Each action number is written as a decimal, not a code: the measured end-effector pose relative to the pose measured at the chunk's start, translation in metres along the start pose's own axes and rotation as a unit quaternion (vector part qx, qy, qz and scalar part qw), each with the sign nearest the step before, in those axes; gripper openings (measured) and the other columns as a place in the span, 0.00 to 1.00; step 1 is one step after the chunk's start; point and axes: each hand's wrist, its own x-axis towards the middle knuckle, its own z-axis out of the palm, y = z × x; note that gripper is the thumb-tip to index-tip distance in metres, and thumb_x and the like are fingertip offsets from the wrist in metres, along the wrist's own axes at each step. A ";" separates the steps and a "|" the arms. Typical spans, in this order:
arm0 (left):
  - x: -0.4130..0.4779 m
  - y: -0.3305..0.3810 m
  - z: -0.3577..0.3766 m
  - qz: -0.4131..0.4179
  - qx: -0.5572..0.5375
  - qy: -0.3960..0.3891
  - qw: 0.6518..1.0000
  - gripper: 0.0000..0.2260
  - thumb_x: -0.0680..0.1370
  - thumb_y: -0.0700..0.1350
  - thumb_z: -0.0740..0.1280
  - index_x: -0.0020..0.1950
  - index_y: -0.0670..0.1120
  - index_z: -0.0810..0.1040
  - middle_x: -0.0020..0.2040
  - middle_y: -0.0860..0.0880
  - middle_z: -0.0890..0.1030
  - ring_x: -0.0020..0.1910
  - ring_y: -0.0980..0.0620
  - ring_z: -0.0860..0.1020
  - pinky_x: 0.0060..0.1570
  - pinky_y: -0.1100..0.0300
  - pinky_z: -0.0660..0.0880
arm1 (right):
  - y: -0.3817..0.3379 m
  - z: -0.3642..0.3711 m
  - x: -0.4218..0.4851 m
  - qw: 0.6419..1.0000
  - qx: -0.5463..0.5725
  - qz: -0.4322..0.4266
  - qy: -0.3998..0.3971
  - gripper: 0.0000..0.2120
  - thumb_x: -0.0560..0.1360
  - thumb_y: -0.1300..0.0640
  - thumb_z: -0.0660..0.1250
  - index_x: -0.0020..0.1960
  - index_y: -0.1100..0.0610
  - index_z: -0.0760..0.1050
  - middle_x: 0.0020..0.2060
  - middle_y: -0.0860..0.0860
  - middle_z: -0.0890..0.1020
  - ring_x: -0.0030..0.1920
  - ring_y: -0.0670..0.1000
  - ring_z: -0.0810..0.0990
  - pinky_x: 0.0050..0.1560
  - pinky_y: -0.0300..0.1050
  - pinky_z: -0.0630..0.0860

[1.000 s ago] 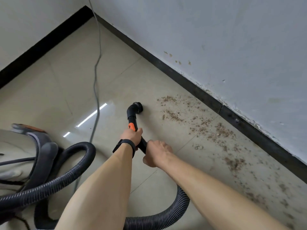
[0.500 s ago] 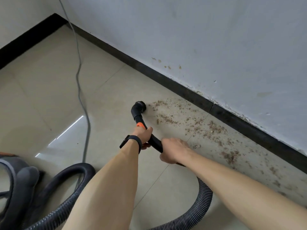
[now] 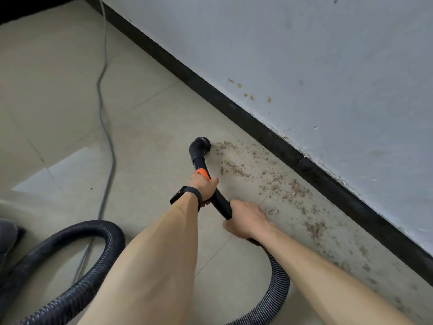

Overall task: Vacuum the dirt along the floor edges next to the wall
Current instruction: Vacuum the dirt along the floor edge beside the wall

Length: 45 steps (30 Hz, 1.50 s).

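— How is the black curved plastic vacuum wand [image 3: 199, 160] held?

— It is gripped by both hands. The left hand [image 3: 203, 186] is wrapped round it just below the orange collar [image 3: 202, 172]. The right hand [image 3: 246, 219] is clasped round its lower end, where the ribbed black hose [image 3: 278, 285] is joined.

— And where is the dirt found?

— The brown crumbly dirt [image 3: 276, 181] is spread on the beige tiled floor [image 3: 152, 127] in a band beside the black skirting board [image 3: 257, 127], under the pale grey wall [image 3: 304, 55]. Its long axis is laid from far left to near right. The wand's round brush head [image 3: 206, 144] is set at the far end, just touching the first crumbs; the rest is found to the right of both hands.

— Which hand is placed nearer?

— The left is nearer the head, the right nearer the bulk of the dirt. A sweep rightward and toward the body, parallel to the skirting, is probably called for.
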 end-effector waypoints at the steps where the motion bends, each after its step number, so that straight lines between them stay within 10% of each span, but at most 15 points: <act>1: 0.002 0.002 0.001 0.008 -0.011 0.005 1.000 0.19 0.79 0.49 0.63 0.65 0.40 0.65 0.53 0.38 0.79 0.36 0.43 0.79 0.24 0.61 0.72 | -0.001 -0.003 0.000 1.000 0.007 0.005 -0.001 0.11 0.74 0.53 0.66 0.55 0.50 0.73 0.45 0.51 0.80 0.47 0.56 0.79 0.40 0.48 0.73; 8: 0.004 0.020 0.006 0.009 -0.016 0.009 1.000 0.22 0.80 0.49 0.63 0.67 0.39 0.63 0.60 0.37 0.76 0.54 0.38 0.79 0.45 0.50 0.79 | -0.005 -0.009 0.000 0.998 0.055 0.039 -0.007 0.15 0.70 0.51 0.66 0.56 0.50 0.73 0.45 0.50 0.81 0.46 0.55 0.81 0.40 0.48 0.76; 36: -0.003 0.064 0.052 0.072 0.105 -0.006 0.992 0.24 0.78 0.50 0.64 0.68 0.36 0.66 0.48 0.41 0.77 0.36 0.45 0.76 0.32 0.57 0.72 | 0.048 -0.004 0.002 0.986 0.150 0.075 0.022 0.12 0.65 0.51 0.64 0.48 0.50 0.73 0.40 0.51 0.85 0.40 0.57 0.85 0.47 0.55 0.84; 45: -0.001 0.075 0.067 0.076 0.124 -0.016 0.989 0.25 0.79 0.52 0.64 0.69 0.38 0.62 0.52 0.42 0.75 0.47 0.42 0.78 0.48 0.51 0.79 | 0.063 -0.004 0.003 0.981 0.174 0.084 0.029 0.13 0.64 0.51 0.64 0.47 0.54 0.75 0.38 0.51 0.85 0.38 0.54 0.84 0.41 0.49 0.81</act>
